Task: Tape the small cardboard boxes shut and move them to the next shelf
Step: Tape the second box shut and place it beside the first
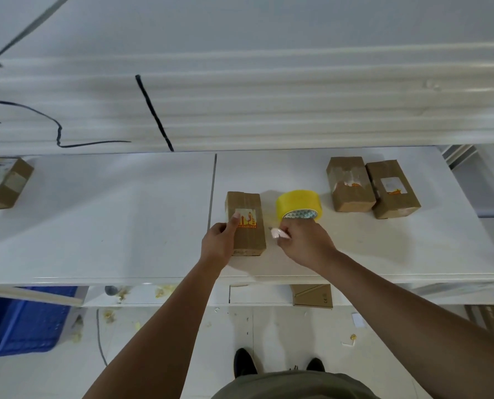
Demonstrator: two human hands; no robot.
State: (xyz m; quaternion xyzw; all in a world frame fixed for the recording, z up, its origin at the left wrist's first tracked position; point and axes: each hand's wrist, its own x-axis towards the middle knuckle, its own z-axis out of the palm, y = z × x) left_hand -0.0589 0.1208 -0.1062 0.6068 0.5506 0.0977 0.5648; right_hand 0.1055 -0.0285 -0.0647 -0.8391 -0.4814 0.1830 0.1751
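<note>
**A:** Where is the centre box (247, 226)?

**B:** It lies on the right section of the shelf (412, 249), toward the near edge and just right of the divider (212, 185). Our left hand (218, 243) holds its left side. The grip is curled round the edge, with one fingertip on the label. We cannot tell whether its seam is taped.

**A:** And the other grip?

**B:** Our right hand (306, 246) pinches a small pale pink tool (278, 234), just on the near side of the yellow tape roll (299, 204). We cannot tell whether it touches the roll.

**A:** How far along are we?

**B:** We judge that the lone box (2, 182), left of the divider, has already been moved. A pair of boxes (350, 184), touching each other, waits at the far right. We judge that most of the work is left.
</note>
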